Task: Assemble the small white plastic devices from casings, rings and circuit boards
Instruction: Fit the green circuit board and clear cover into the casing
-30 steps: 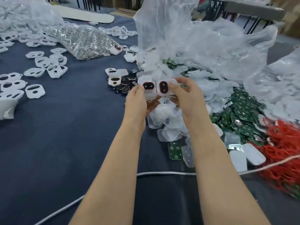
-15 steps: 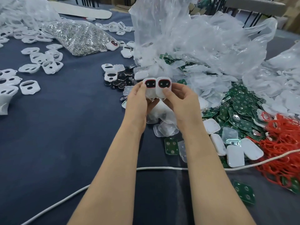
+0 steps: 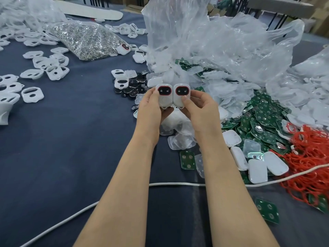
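Two assembled white devices with red-ringed black buttons are held side by side above the blue cloth. My left hand (image 3: 151, 109) grips the left device (image 3: 164, 97), thumb on its face. The right device (image 3: 181, 96) sits in my right hand (image 3: 199, 107), thumb pressing below its button. Green circuit boards (image 3: 258, 120) lie heaped to the right, beside red rings (image 3: 308, 157). White casing fronts (image 3: 51, 66) are scattered at the left, and white casing backs (image 3: 258, 168) lie by the boards.
A big crumpled clear plastic bag (image 3: 213, 43) with translucent parts rises behind my hands. A bag of small metal pieces (image 3: 85, 40) lies at the back left. A white cable (image 3: 178, 184) runs across the cloth under my forearms. Black button pads (image 3: 131, 88) lie left of my hands.
Both hands have turned the two devices upright and brought them flush side by side, faces toward me. The view has tilted slightly downward.
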The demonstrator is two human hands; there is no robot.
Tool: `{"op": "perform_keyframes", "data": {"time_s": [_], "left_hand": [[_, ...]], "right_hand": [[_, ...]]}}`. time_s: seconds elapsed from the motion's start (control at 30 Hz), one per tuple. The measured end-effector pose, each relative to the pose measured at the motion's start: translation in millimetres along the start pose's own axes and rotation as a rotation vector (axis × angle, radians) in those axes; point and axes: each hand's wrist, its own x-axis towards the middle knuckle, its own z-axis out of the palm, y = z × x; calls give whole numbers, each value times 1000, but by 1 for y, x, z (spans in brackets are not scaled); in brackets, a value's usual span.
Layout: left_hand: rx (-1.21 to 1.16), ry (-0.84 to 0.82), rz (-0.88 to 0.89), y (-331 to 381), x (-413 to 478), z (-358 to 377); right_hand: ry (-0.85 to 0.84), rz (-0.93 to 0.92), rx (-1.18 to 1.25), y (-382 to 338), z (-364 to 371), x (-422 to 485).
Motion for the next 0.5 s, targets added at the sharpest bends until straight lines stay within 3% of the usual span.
{"op": "perform_keyframes", "data": {"time_s": [0.2,0.37,0.5], "left_hand": [[144,29,132,3,-2,-5],[468,321,193,28,22,-52],[902,542,177,52,30,-105]], "right_hand": [[20,-13,-141,-5,11,-5],[-108,40,-292,-5,70,1],[-263,107,-374,9,140,-2]]}}
